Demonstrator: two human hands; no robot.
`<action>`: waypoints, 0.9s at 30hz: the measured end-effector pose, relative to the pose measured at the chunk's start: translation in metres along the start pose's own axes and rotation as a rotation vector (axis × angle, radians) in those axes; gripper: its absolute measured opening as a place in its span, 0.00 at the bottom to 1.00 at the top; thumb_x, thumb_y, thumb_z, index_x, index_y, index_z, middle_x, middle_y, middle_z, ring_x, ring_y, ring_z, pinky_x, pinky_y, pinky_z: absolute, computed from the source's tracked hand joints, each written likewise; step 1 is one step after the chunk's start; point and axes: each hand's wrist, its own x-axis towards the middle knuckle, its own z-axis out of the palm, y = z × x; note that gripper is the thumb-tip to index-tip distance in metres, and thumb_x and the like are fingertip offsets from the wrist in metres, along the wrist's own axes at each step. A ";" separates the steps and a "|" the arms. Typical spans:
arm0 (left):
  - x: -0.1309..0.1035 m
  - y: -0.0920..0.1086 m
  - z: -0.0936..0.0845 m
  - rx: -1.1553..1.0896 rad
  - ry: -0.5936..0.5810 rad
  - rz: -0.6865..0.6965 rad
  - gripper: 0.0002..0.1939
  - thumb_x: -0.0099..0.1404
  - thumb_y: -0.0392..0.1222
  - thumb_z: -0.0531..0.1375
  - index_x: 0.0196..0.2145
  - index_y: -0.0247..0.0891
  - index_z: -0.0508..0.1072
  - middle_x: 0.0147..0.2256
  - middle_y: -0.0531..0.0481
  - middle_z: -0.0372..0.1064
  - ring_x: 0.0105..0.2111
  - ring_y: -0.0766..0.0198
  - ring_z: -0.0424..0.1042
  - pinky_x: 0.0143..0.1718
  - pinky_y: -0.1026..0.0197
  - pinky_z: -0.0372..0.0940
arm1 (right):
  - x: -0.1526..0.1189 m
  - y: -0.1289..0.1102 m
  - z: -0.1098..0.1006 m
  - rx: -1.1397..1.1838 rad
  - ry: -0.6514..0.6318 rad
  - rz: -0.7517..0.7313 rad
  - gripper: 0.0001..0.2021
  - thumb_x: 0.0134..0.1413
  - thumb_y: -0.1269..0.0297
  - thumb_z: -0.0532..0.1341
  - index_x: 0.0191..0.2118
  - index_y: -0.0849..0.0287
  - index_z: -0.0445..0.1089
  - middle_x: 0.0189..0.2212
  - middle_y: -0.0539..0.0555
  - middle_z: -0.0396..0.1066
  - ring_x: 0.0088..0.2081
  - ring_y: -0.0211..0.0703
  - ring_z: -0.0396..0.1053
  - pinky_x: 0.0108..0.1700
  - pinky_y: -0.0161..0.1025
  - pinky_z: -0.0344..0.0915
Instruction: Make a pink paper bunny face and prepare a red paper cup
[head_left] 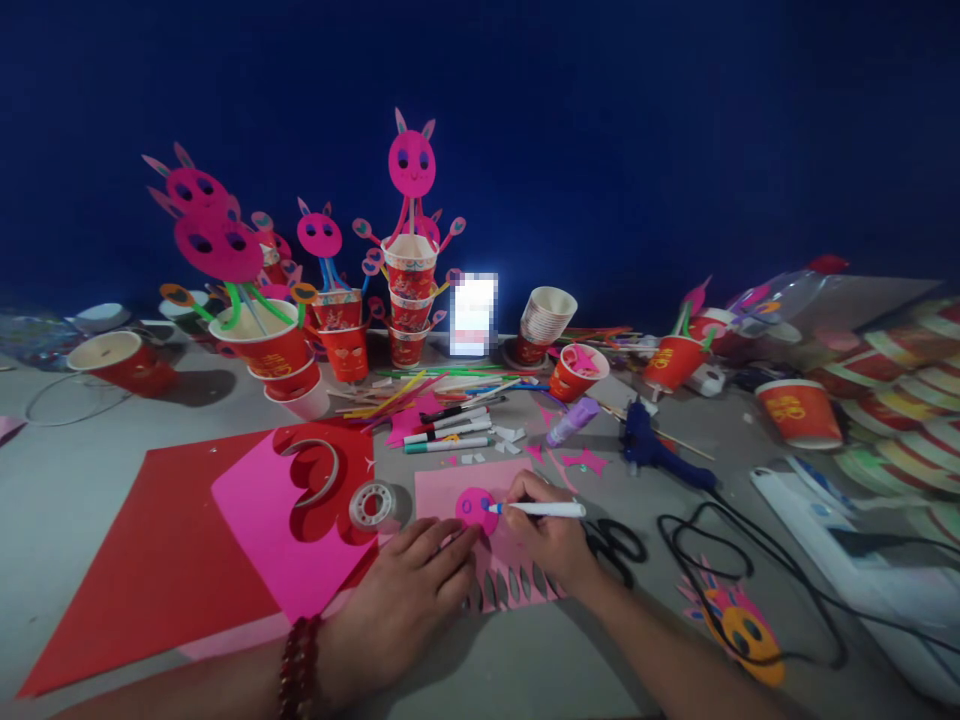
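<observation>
A pink paper circle (475, 497) lies on a light pink sheet (435, 490) with leaf-shaped cutouts along its near edge. Two blue eye shapes show on the circle. My right hand (544, 530) is closed round a white marker (551, 509), its blue tip touching the right eye. Spread flat, my left hand (424, 575) rests with its fingertips at the circle's lower left edge. A roll of clear tape (373, 507) sits just beyond the left hand. Black-handled scissors (619, 545) lie partly hidden behind my right wrist.
Red paper cups with pink paper figures (411, 165) stand along the back. Several markers (446, 430), a purple glue stick (573, 422) and a blue glue gun (660, 450) with its cord lie beyond the hands. Red sheets (172, 520) spread left; stacked cups (892, 400) stand right.
</observation>
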 end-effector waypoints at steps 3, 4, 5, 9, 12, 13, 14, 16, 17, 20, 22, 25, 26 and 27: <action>0.000 0.000 0.001 0.006 -0.010 0.004 0.21 0.75 0.45 0.52 0.62 0.38 0.63 0.66 0.46 0.58 0.63 0.50 0.57 0.62 0.47 0.52 | 0.000 -0.001 0.000 -0.006 -0.002 0.001 0.09 0.55 0.68 0.56 0.25 0.54 0.60 0.20 0.44 0.58 0.22 0.37 0.57 0.26 0.36 0.53; 0.000 0.000 0.001 0.008 -0.008 0.003 0.21 0.75 0.45 0.52 0.62 0.38 0.64 0.66 0.47 0.58 0.63 0.50 0.57 0.62 0.47 0.52 | 0.000 -0.001 0.000 -0.003 -0.004 0.006 0.09 0.56 0.67 0.56 0.25 0.54 0.59 0.20 0.44 0.59 0.22 0.37 0.57 0.26 0.35 0.53; 0.000 0.000 0.001 0.009 -0.002 0.001 0.21 0.75 0.45 0.52 0.62 0.38 0.64 0.66 0.47 0.58 0.63 0.50 0.57 0.62 0.47 0.51 | 0.000 0.000 0.000 0.000 -0.004 0.011 0.09 0.56 0.67 0.56 0.25 0.54 0.59 0.20 0.44 0.59 0.22 0.38 0.57 0.26 0.35 0.53; 0.000 0.000 0.001 0.005 0.002 0.001 0.20 0.74 0.45 0.53 0.61 0.38 0.65 0.66 0.46 0.58 0.63 0.51 0.57 0.62 0.47 0.52 | -0.001 0.001 0.001 -0.002 0.013 0.037 0.09 0.56 0.68 0.56 0.25 0.54 0.59 0.20 0.44 0.58 0.23 0.37 0.57 0.26 0.35 0.53; 0.000 0.000 -0.001 0.008 -0.004 0.003 0.20 0.75 0.45 0.53 0.61 0.39 0.65 0.65 0.47 0.59 0.62 0.52 0.57 0.62 0.48 0.53 | -0.001 0.001 0.001 0.007 0.025 0.041 0.10 0.57 0.67 0.56 0.25 0.54 0.59 0.20 0.44 0.58 0.22 0.37 0.56 0.26 0.35 0.52; 0.001 0.000 -0.002 0.009 -0.002 0.002 0.20 0.75 0.45 0.52 0.61 0.39 0.64 0.65 0.46 0.59 0.62 0.52 0.57 0.62 0.48 0.53 | -0.001 0.001 0.001 0.014 0.021 0.035 0.10 0.57 0.67 0.56 0.25 0.54 0.59 0.20 0.44 0.58 0.22 0.37 0.57 0.26 0.35 0.52; 0.001 0.000 -0.003 0.007 -0.004 0.003 0.21 0.75 0.45 0.52 0.62 0.39 0.64 0.65 0.46 0.60 0.62 0.52 0.57 0.62 0.48 0.53 | -0.001 0.001 0.001 0.018 0.016 0.027 0.09 0.57 0.67 0.56 0.25 0.54 0.59 0.20 0.44 0.59 0.23 0.37 0.57 0.26 0.35 0.53; 0.001 0.000 -0.003 0.002 -0.007 0.004 0.21 0.75 0.45 0.53 0.62 0.39 0.64 0.65 0.45 0.60 0.62 0.52 0.57 0.62 0.48 0.53 | -0.001 0.001 0.000 0.020 0.004 0.012 0.09 0.57 0.67 0.56 0.26 0.55 0.60 0.20 0.44 0.60 0.23 0.37 0.58 0.26 0.35 0.53; 0.001 0.000 -0.003 0.000 -0.005 0.005 0.20 0.75 0.45 0.53 0.62 0.39 0.64 0.65 0.45 0.60 0.62 0.52 0.57 0.62 0.48 0.53 | -0.001 0.001 0.000 0.017 -0.001 0.005 0.09 0.57 0.66 0.56 0.26 0.55 0.60 0.20 0.44 0.60 0.23 0.37 0.58 0.27 0.36 0.53; 0.000 0.000 -0.002 0.000 -0.003 0.003 0.20 0.75 0.45 0.53 0.62 0.39 0.64 0.66 0.46 0.58 0.63 0.51 0.57 0.62 0.48 0.52 | -0.001 0.002 0.000 0.008 0.000 0.002 0.09 0.56 0.67 0.56 0.25 0.55 0.60 0.20 0.44 0.59 0.23 0.38 0.58 0.27 0.36 0.53; -0.001 0.000 -0.002 0.004 -0.008 0.003 0.21 0.75 0.45 0.52 0.62 0.39 0.64 0.66 0.46 0.58 0.63 0.51 0.56 0.62 0.48 0.51 | -0.001 0.003 0.001 0.005 0.009 0.016 0.09 0.56 0.68 0.56 0.25 0.54 0.59 0.20 0.44 0.58 0.23 0.38 0.57 0.27 0.36 0.53; 0.000 0.000 -0.003 0.002 -0.016 0.009 0.21 0.75 0.45 0.51 0.63 0.38 0.63 0.66 0.47 0.58 0.63 0.51 0.56 0.62 0.48 0.51 | -0.002 0.004 0.001 0.020 0.020 0.052 0.09 0.56 0.68 0.56 0.25 0.54 0.59 0.20 0.44 0.58 0.23 0.38 0.57 0.27 0.36 0.53; 0.000 0.000 -0.003 0.000 -0.015 0.010 0.21 0.75 0.45 0.51 0.63 0.38 0.63 0.66 0.47 0.58 0.62 0.51 0.56 0.62 0.48 0.51 | -0.003 0.004 0.001 0.026 0.022 0.058 0.09 0.56 0.68 0.56 0.25 0.54 0.59 0.20 0.44 0.59 0.23 0.38 0.58 0.27 0.36 0.53; 0.000 0.000 -0.004 -0.003 -0.011 0.009 0.21 0.75 0.45 0.51 0.62 0.38 0.63 0.66 0.47 0.58 0.62 0.51 0.56 0.62 0.48 0.51 | -0.003 0.004 0.001 0.030 0.023 0.060 0.09 0.56 0.68 0.56 0.25 0.54 0.59 0.20 0.44 0.59 0.23 0.38 0.58 0.27 0.36 0.53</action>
